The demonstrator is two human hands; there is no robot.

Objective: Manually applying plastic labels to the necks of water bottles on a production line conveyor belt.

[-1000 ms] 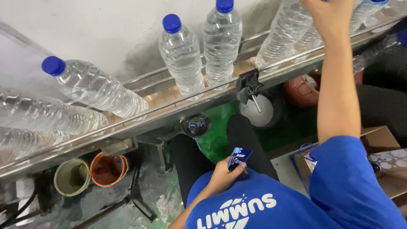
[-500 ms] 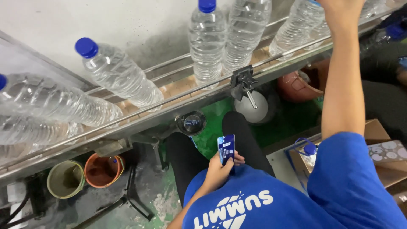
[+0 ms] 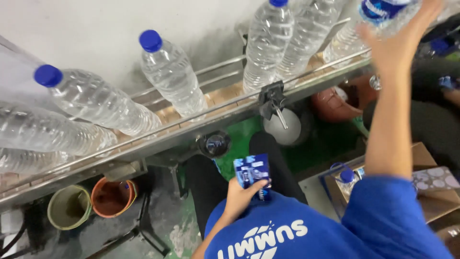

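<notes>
Clear plastic water bottles with blue caps [image 3: 170,72] stand in a row on a metal conveyor [image 3: 191,120] that crosses the view from lower left to upper right. My left hand [image 3: 239,194] is low in front of my blue shirt and holds a small stack of blue label sleeves [image 3: 251,171]. My right arm stretches up to the far right. My right hand [image 3: 397,45], blurred with its fingers spread, is against a bottle that wears a blue label [image 3: 383,9]. Two bare bottles [image 3: 266,43] stand just left of it.
Under the conveyor sit a green bucket [image 3: 68,207], an orange bucket [image 3: 112,196], a grey round tank [image 3: 286,129] and a brown tub [image 3: 335,103]. A cardboard box [image 3: 431,192] and a small capped bottle [image 3: 346,180] lie at my right. A person in dark clothes [image 3: 436,110] is beside them.
The bottles have travelled right along the conveyor. My left hand lifted the blue sleeves off my lap and turned them face up. My right hand spread its fingers against a labelled bottle.
</notes>
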